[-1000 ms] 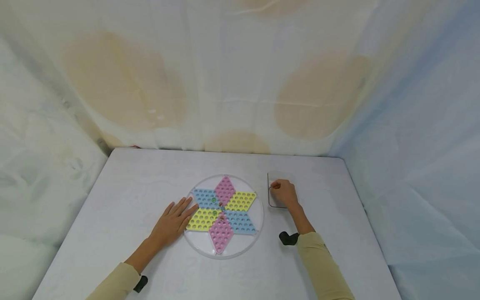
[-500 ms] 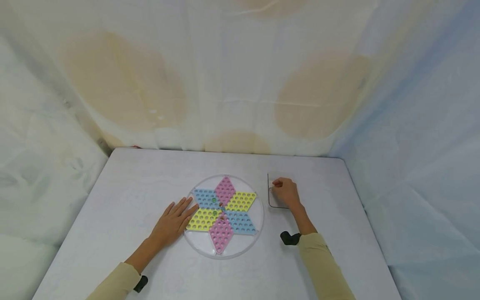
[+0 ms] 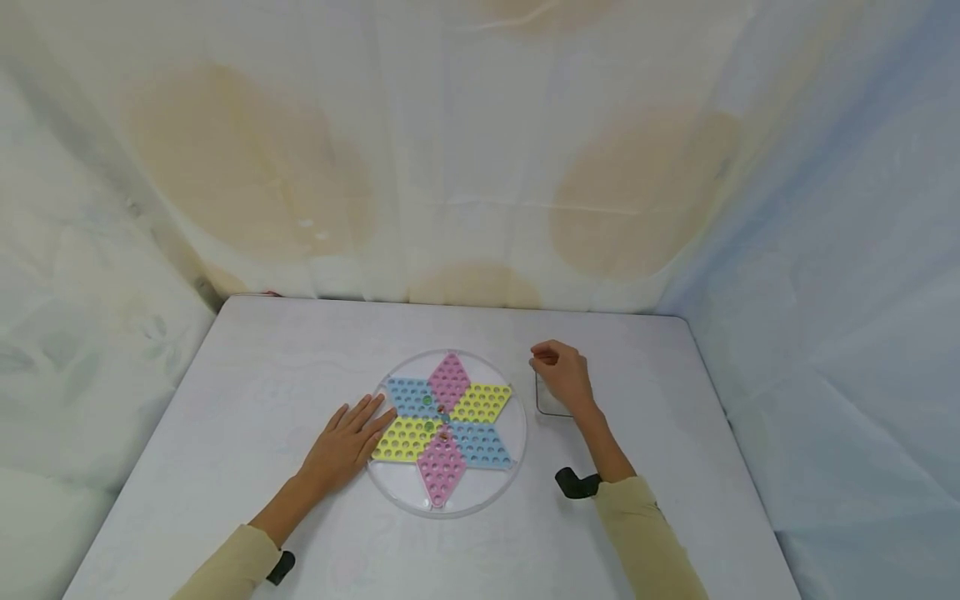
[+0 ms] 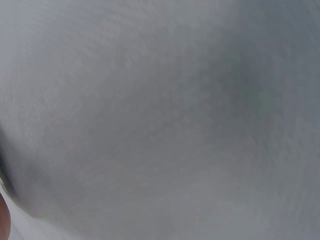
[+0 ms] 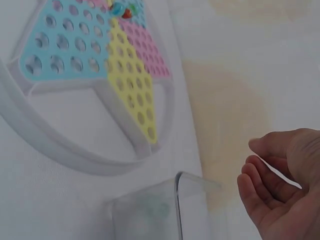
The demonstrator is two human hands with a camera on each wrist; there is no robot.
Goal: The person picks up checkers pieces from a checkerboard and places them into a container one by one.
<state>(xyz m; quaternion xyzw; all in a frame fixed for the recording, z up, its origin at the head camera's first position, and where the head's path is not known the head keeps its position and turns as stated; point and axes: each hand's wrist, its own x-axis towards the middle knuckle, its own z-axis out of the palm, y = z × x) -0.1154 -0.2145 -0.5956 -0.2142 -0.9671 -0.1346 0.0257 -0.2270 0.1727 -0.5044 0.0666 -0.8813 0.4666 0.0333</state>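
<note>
My left hand (image 3: pixel 341 450) lies flat with fingers spread, the fingertips over the left rim of a round Chinese checkers board (image 3: pixel 480 500). Several marbles (image 5: pixel 117 9) sit in the holes around the star's centre. My right hand (image 3: pixel 564 373) is raised over the far left corner of a clear plastic box (image 3: pixel 553 407), which stands to the right of the board. Its fingers are curled, thumb and fingertips close together; I cannot tell whether a marble is between them. Blurred greenish marbles (image 5: pixel 157 210) show through the box wall in the right wrist view.
A white cloth covers the table (image 3: pixel 315 333). Patterned curtains (image 3: pixel 450 167) hang behind it and at both sides. The left wrist view is mostly blurred grey surface, with a bit of finger (image 4: pixel 4 220) at the lower left.
My right hand has come up out of the box and moved slightly away from me and to the left. The left hand and the board stay where they were.
</note>
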